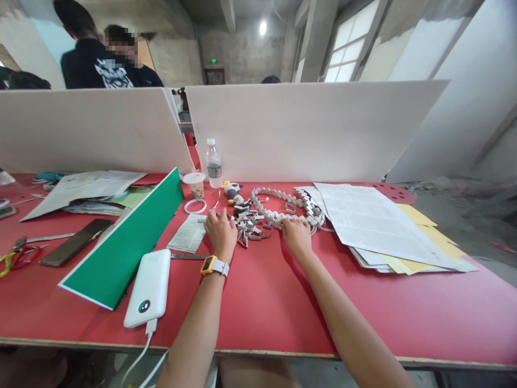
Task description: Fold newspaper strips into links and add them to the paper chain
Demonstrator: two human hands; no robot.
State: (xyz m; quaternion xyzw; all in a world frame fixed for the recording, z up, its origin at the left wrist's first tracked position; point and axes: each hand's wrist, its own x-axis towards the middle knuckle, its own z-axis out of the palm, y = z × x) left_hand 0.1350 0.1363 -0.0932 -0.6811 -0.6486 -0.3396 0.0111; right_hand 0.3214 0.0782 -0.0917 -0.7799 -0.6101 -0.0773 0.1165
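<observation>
My left hand (221, 231), with a yellow watch (208, 264) on its wrist, rests at the left side of a pile of small folded paper pieces (250, 223). Its fingers are spread, and nothing shows in its grasp. A looped chain of folded paper links (264, 193) lies to the right of the pile. My right hand (297, 235) touches the near side of that chain; its fingertips are partly hidden, so a grip cannot be made out. Left of my left hand lies a piece of printed paper (188, 233).
On the red table (258, 312) are a white power bank (149, 285), a green board (133, 242), a bottle (214, 164), a cup (195, 185), a tape roll (195, 206) and paper sheets (375, 223). White panels (315, 129) stand behind; people (92, 59) are beyond.
</observation>
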